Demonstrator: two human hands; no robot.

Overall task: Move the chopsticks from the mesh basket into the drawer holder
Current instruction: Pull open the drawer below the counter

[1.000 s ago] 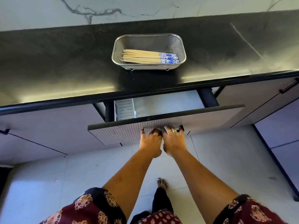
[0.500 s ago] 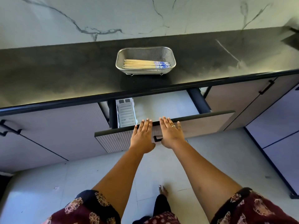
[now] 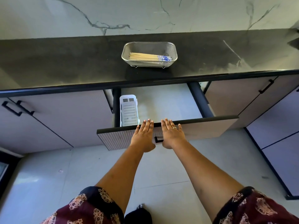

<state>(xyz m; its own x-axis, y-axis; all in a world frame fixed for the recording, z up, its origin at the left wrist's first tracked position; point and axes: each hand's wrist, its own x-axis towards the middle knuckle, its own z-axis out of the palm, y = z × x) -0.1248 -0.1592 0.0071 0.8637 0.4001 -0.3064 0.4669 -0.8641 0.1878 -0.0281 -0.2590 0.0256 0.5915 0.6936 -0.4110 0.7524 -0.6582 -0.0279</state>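
A steel mesh basket [image 3: 173,50] stands on the dark countertop. In it lie several wooden chopsticks [image 3: 145,56] with blue-patterned ends pointing right. Below it a drawer [image 3: 202,126] stands pulled out. A white slotted plastic holder [image 3: 129,110] lies along the drawer's left side, with nothing in it. My left hand [image 3: 144,135] and my right hand [image 3: 171,134] rest flat on the drawer front, fingers stretched over its top edge, either side of the black handle [image 3: 158,139]. Neither hand holds anything.
The black countertop [image 3: 64,65] runs the full width under a marble wall. Closed cabinet doors with black handles [image 3: 266,87] flank the drawer. The drawer floor [image 3: 166,104] right of the holder is bare grey. Below is a tiled floor.
The drawer has slid further out, showing more of the white holder. My hands have gone from gripping the front near the handle to lying flat with fingers over the top edge.
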